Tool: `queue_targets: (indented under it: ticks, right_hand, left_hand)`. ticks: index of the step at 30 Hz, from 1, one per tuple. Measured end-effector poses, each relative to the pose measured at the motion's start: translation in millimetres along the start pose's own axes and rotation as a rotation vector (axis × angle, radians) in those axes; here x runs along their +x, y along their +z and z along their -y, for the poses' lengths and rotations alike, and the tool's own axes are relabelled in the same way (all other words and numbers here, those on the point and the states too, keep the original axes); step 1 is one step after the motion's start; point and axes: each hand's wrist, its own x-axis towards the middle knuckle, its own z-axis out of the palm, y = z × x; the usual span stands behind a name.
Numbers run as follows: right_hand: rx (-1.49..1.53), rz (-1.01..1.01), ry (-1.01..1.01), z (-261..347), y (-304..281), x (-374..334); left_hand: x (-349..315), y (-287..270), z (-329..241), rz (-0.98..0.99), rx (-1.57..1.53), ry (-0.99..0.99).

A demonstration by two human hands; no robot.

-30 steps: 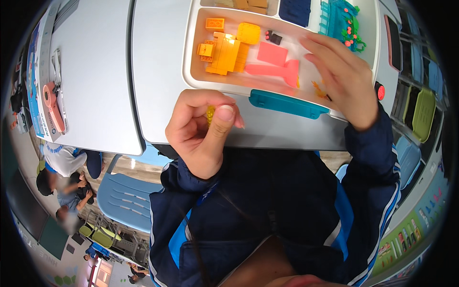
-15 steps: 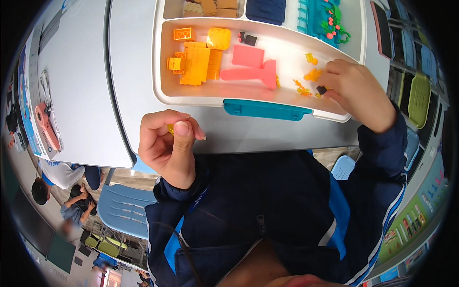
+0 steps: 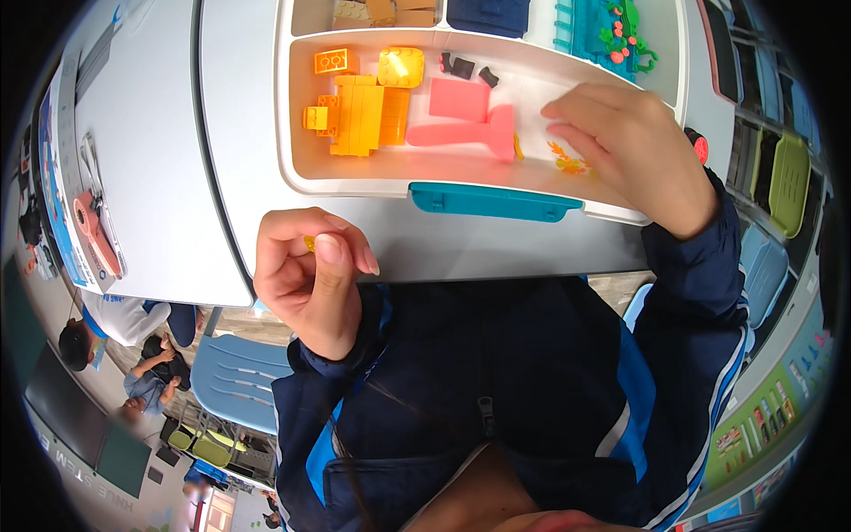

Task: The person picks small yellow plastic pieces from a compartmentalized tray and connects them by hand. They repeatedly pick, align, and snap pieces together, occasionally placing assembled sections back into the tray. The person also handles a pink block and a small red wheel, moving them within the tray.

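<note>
In my left hand point(image 3: 306, 279), held in front of the tray with thumb and fingers pinched, sits a small yellow toy piece point(image 3: 309, 243), mostly hidden. My right hand point(image 3: 634, 151) hovers over the right part of the white tray point(image 3: 306, 184), fingers slightly apart with nothing seen between them. Beneath it lie orange flame-like pieces point(image 3: 567, 161), partly covered by the hand. Toward the back of the same compartment rests a small black piece point(image 3: 487, 77), beside another black piece point(image 3: 462, 67). Pink bricks point(image 3: 458, 99) and a yellow-orange brick stack point(image 3: 359, 115) fill its middle and left.
Behind, further compartments hold tan bricks point(image 3: 381, 11), dark blue bricks point(image 3: 487, 16), and teal and green parts point(image 3: 594, 44). A teal latch point(image 3: 496, 204) juts from the tray's front. A pink tool point(image 3: 96, 235) lies far left. A blue chair point(image 3: 235, 381) stands beside me.
My right hand has let go of the black piece, which now lies farther left at the compartment's back. Its fingertips have moved left and away. My left hand still pinches the yellow piece.
</note>
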Motion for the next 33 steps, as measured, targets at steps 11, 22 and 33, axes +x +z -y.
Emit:
queue_targets:
  ticks: [11,22,33]
  right_hand:
    - [0.144,-0.005,0.093,-3.9,23.6,0.0]
    - [0.063,-0.093,0.139,-18.7,-49.9,-54.7]
    - [-0.334,0.046,-0.061,-18.7,-13.8,-40.8]
  left_hand:
    - [12.2,30.3,-31.2,0.223,-0.517,-0.556]
    - [59.0,76.0,-28.3,0.623,-0.051,-0.397]
    - [68.6,124.3,-28.7,0.421,-0.045,-0.501]
